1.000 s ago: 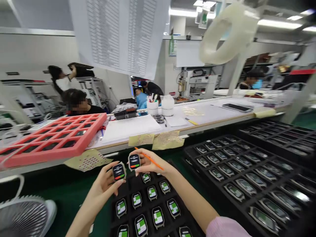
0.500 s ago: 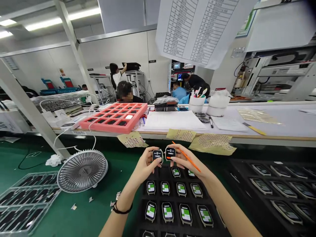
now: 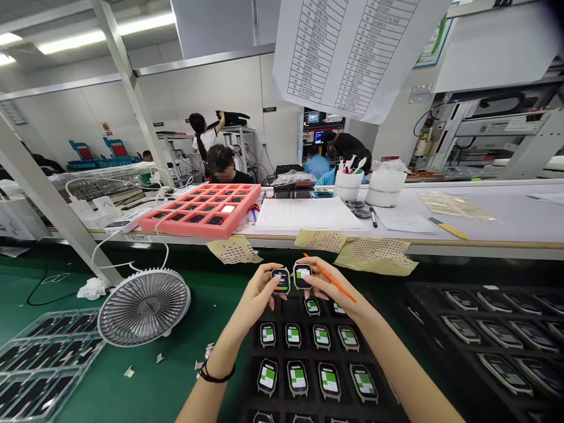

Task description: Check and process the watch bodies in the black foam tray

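Above the far end of a black foam tray (image 3: 282, 343), each of my hands holds a smartwatch without a strap. My left hand (image 3: 259, 294) is closed around one watch (image 3: 281, 288), its thumb on the dark screen, which shows an orange and green strip low down. In my right hand (image 3: 328, 281) is the other watch (image 3: 302, 271), its screen now white and green, with a fingertip or thumb over it. An orange stick-like tool (image 3: 337, 283) lies across the same hand. Several watches (image 3: 322, 337) with green and white screens sit in the tray's slots below.
To the right lies a second black tray (image 3: 423, 335) of watches with dark screens. A grey fan (image 3: 145, 305) and a clear tray (image 3: 39, 352) stand left on the green mat. A raised shelf ahead carries a pink foam tray (image 3: 233, 226), paper sheets and pen cups. People work beyond.
The right watch's screen has gone from dark with text to white and green. On the left watch, an orange and green strip has appeared, and my left thumb has shifted up its screen.
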Demonstrator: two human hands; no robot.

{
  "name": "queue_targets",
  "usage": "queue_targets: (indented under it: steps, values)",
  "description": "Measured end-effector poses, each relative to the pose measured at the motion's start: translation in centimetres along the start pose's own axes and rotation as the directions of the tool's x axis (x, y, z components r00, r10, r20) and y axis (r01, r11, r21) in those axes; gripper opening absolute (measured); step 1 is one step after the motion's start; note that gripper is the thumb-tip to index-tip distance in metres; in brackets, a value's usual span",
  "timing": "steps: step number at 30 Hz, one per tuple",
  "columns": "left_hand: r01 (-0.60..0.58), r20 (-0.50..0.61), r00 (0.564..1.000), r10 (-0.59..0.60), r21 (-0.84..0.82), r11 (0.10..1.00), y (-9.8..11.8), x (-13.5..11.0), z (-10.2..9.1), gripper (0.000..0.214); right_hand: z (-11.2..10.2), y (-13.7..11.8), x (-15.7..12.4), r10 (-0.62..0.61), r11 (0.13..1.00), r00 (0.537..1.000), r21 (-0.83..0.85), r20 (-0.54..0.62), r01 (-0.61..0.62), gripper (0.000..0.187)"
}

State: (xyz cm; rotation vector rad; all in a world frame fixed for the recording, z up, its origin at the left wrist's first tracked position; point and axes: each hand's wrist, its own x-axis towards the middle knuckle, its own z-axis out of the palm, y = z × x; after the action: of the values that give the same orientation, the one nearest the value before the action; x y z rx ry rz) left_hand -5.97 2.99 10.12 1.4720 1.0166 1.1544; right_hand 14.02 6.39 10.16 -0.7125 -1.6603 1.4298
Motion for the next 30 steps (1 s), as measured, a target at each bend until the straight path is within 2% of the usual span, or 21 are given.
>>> queue_targets:
  steps: [7,20,30]
  values:
    - [-0.003,0.015,1.0,0.003,0.027,1.0,-0.09,-0.02,0.14,0.047,-0.06,-0.01,-0.04,-0.007,1.0,1.0,-0.005,-0.012,0.007,0.03]
    - [-0.006,-0.005,1.0,0.006,-0.008,1.0,-0.27,0.1,0.14,0.039,0.26,0.22,0.17,-0.007,1.0,0.999,0.014,-0.037,0.008,0.029]
    - [0.007,-0.024,1.0,-0.006,0.045,0.999,-0.2,0.27,0.16,0.034,0.45,0.03,0.27,0.032,0.999,0.995,-0.001,-0.093,-0.033,0.025]
